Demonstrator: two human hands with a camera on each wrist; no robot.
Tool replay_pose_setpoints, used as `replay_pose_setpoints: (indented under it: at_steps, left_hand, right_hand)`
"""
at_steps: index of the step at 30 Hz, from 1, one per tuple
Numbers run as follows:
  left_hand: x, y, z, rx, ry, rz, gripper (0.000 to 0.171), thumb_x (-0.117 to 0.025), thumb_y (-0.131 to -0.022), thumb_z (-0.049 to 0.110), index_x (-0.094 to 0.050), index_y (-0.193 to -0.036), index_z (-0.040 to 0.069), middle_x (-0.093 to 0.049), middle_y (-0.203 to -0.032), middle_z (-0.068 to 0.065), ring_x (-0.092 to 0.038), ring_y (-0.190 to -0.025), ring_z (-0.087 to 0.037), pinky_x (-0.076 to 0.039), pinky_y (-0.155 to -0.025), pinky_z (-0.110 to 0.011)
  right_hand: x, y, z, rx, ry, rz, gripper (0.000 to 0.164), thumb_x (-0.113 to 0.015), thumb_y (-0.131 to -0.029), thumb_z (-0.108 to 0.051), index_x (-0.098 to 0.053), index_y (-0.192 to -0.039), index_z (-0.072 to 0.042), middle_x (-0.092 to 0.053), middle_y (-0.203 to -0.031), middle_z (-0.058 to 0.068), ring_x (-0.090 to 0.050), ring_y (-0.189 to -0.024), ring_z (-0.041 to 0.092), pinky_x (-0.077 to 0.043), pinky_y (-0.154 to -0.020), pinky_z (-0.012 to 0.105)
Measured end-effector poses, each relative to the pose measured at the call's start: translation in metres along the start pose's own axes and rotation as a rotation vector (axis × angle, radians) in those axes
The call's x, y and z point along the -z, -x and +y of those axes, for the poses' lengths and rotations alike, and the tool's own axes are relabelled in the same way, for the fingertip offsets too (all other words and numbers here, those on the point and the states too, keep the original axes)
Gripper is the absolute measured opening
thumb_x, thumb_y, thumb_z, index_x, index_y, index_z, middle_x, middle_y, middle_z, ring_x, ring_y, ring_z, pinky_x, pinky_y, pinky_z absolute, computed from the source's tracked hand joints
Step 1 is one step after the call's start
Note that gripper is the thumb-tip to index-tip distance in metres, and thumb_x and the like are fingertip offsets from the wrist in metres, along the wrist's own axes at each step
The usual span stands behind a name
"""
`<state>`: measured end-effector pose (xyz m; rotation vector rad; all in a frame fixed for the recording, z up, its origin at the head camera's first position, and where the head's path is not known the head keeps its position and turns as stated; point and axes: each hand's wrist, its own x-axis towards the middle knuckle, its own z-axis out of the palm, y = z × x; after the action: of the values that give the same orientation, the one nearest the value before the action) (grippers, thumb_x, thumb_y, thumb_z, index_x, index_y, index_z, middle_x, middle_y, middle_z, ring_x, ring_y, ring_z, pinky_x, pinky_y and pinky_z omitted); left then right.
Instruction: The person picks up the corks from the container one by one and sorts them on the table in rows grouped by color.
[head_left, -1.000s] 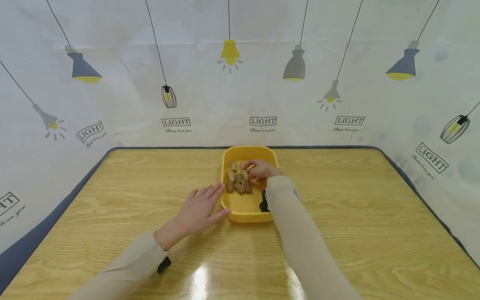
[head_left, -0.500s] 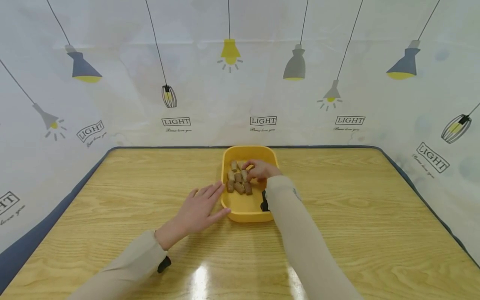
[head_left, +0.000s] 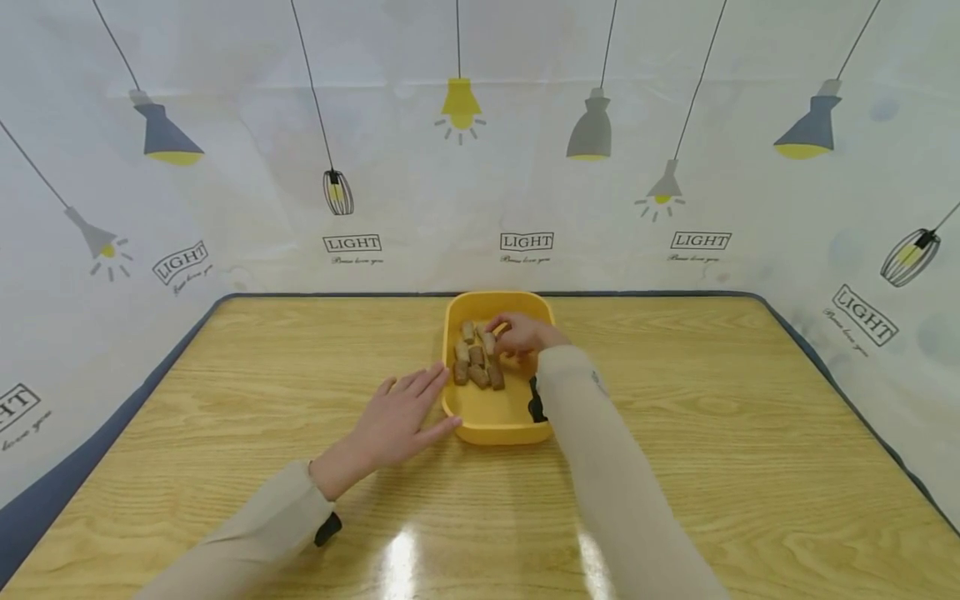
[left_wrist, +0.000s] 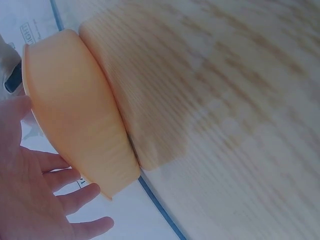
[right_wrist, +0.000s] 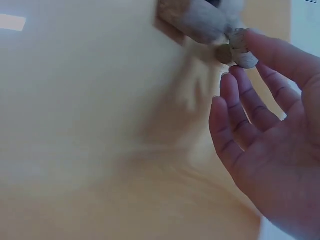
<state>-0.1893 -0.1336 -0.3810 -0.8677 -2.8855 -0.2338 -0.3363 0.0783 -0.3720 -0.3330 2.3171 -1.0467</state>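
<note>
A yellow plastic bin (head_left: pixel 504 435) stands at the far middle of the table. Several small brown, cork-like cylinders (head_left: pixel 478 377) lie in rows along its left half. My right hand (head_left: pixel 525 335) reaches in over the right side and pinches one cork-like cylinder (right_wrist: pixel 243 50) between thumb and fingertips, close to the others. In the right wrist view the remaining fingers are spread below it. My left hand (head_left: pixel 393 423) touches the bin's left wall and near corner, fingers mostly straight. In the left wrist view, that hand (left_wrist: pixel 42 200) lies along the bin's outer side (left_wrist: pixel 80 100).
Wood-grain table (head_left: pixel 300 350) surrounds the bin. A pale wall sheet (head_left: pixel 420 183) printed with lamps rises behind the table and along both sides. A black strap piece (head_left: pixel 536 404) sits at the right wrist, over the bin's bare near-right floor.
My right hand has shifted slightly away from me and to the right, with the cork-like cylinder in its fingertips. The left hand and the bin stay in place.
</note>
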Motion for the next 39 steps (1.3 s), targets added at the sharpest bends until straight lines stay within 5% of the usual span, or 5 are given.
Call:
replay_pose_setpoints:
  at_steps: [3, 7, 10, 15, 39]
  left_hand:
    - [0.000, 0.000, 0.000, 0.002, 0.007, -0.001, 0.071, -0.036, -0.088, 0.055, -0.029, -0.138, 0.005, -0.028, -0.140, -0.011, -0.031, -0.122, -0.030, -0.025, -0.093, -0.054]
    - [0.000, -0.001, 0.001, 0.004, 0.015, -0.002, 0.070, -0.036, -0.088, 0.055, -0.028, -0.139, 0.006, -0.028, -0.140, -0.011, -0.031, -0.123, -0.030, -0.024, -0.093, -0.054]
    - [0.000, 0.000, 0.001, 0.006, 0.017, -0.004, 0.071, -0.035, -0.088, 0.055, -0.028, -0.139, 0.006, -0.028, -0.140, -0.011, -0.031, -0.123, -0.030, -0.025, -0.092, -0.054]
    - [-0.001, 0.000, 0.001, 0.007, 0.016, 0.008, 0.071, -0.037, -0.088, 0.055, -0.028, -0.138, 0.006, -0.029, -0.140, -0.011, -0.031, -0.122, -0.030, -0.026, -0.092, -0.054]
    - [-0.004, 0.001, 0.003, 0.003, 0.015, 0.050, 0.070, -0.041, -0.087, 0.053, -0.033, -0.136, 0.004, -0.031, -0.139, -0.010, -0.034, -0.121, -0.029, -0.027, -0.092, -0.053]
  right_hand:
    - [0.015, -0.039, 0.031, 0.145, -0.001, -0.001, 0.038, -0.064, -0.079, -0.017, -0.051, -0.114, -0.013, -0.051, -0.107, 0.009, -0.053, -0.087, 0.020, -0.045, -0.066, 0.032]
    - [0.033, -0.050, 0.034, 0.170, 0.016, 0.015, 0.042, -0.068, -0.076, -0.022, -0.051, -0.113, -0.012, -0.052, -0.109, 0.009, -0.052, -0.090, 0.020, -0.045, -0.069, 0.035]
    - [0.036, 0.001, -0.010, 0.087, 0.054, 0.034, 0.046, -0.062, -0.081, -0.014, -0.044, -0.122, -0.003, -0.047, -0.119, 0.014, -0.048, -0.100, 0.026, -0.041, -0.080, 0.041]
    - [0.046, 0.054, -0.048, 0.107, 0.098, 0.047, 0.043, -0.056, -0.084, -0.009, -0.042, -0.122, 0.003, -0.046, -0.119, 0.021, -0.048, -0.099, 0.029, -0.040, -0.081, 0.040]
    - [0.085, 0.062, 0.033, 0.247, 0.170, 0.200, 0.040, -0.062, -0.082, -0.011, -0.048, -0.118, 0.000, -0.049, -0.115, 0.018, -0.048, -0.095, 0.030, -0.042, -0.070, 0.037]
